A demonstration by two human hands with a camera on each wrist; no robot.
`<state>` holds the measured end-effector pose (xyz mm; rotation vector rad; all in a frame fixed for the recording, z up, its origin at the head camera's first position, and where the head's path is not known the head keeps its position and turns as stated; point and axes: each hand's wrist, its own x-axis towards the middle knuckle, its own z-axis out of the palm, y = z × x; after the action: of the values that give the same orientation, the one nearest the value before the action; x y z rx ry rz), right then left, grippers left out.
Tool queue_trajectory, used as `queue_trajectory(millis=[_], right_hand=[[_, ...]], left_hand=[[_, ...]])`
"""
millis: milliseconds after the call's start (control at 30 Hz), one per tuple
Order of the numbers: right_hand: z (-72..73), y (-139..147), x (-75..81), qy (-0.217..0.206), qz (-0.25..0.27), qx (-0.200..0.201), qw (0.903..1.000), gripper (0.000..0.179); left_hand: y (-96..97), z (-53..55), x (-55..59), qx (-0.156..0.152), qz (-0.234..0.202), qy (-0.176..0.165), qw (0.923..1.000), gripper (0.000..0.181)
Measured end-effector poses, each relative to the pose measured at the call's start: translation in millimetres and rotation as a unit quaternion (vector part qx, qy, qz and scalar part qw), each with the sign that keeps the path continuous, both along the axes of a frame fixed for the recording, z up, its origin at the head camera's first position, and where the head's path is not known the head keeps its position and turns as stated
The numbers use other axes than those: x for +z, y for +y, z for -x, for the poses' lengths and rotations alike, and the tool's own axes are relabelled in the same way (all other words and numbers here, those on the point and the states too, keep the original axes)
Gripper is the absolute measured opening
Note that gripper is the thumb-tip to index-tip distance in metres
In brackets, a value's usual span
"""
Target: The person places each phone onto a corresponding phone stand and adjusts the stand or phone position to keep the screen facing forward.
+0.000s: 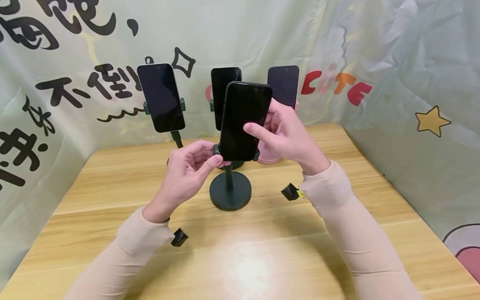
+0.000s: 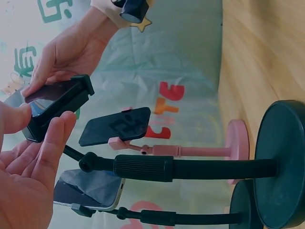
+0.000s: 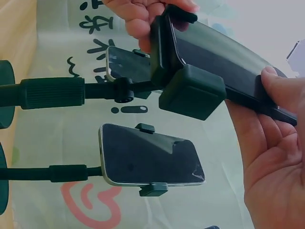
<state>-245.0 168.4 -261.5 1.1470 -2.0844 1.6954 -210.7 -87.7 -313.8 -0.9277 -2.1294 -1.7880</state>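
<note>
A black smartphone (image 1: pixel 241 116) sits tilted with its lower end between the arms of a dark green phone stand's clamp (image 3: pixel 193 90). My right hand (image 1: pixel 290 135) pinches the phone's right side, thumb on the screen and fingers behind. At the clamp's left side my left hand (image 1: pixel 183 177) holds on with thumb and fingers; in the right wrist view its fingers (image 3: pixel 138 21) curl by the clamp's upper arm. The stand's round base (image 1: pixel 230 193) rests on the table, and its ribbed stem (image 2: pixel 143 168) rises to a joint behind the clamp.
Behind stand a phone in a green holder (image 1: pixel 161 98) at left, another phone (image 3: pixel 152 155) in the middle and a third (image 1: pixel 283 83) on a pink stand (image 2: pixel 190 151) at right. The wooden table (image 1: pixel 262 250) meets a printed cloth backdrop (image 1: pixel 393 75).
</note>
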Motion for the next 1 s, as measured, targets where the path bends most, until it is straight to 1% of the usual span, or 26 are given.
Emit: queue_trajectory(millis=[133,267,433,700,900,1000], right_hand=[[0.1,-2.2,-4.4,0.004,-0.008,-0.004,1.0,0.038],[-0.7,-3.0,-10.2,0.015,-0.03,-0.02,0.9992,0.034],[-2.0,-3.0,-16.8,0.017,-0.042,-0.017,0.9988,0.032],[-4.4,-2.5,-27.1,-0.016,-0.058,-0.022,0.998,0.029],[-6.5,-3.8,-36.0,0.002,-0.065,-0.051,0.9966,0.035],[-6.8,-4.8,-39.7,-0.006,-0.068,-0.055,0.9961,0.039]], left_hand=[[-0.2,0.7,-2.5,0.015,-0.002,0.003,0.9999,0.017],[-0.8,1.1,-3.8,0.027,-0.001,0.005,0.9996,0.016],[-0.4,2.8,-4.6,0.039,0.002,0.004,0.9992,0.016],[2.4,4.0,-4.1,0.038,0.002,0.007,0.9993,0.018],[4.3,5.3,-3.3,0.043,0.003,0.011,0.999,0.018],[4.4,6.4,-4.0,0.047,0.006,0.013,0.9988,0.017]])
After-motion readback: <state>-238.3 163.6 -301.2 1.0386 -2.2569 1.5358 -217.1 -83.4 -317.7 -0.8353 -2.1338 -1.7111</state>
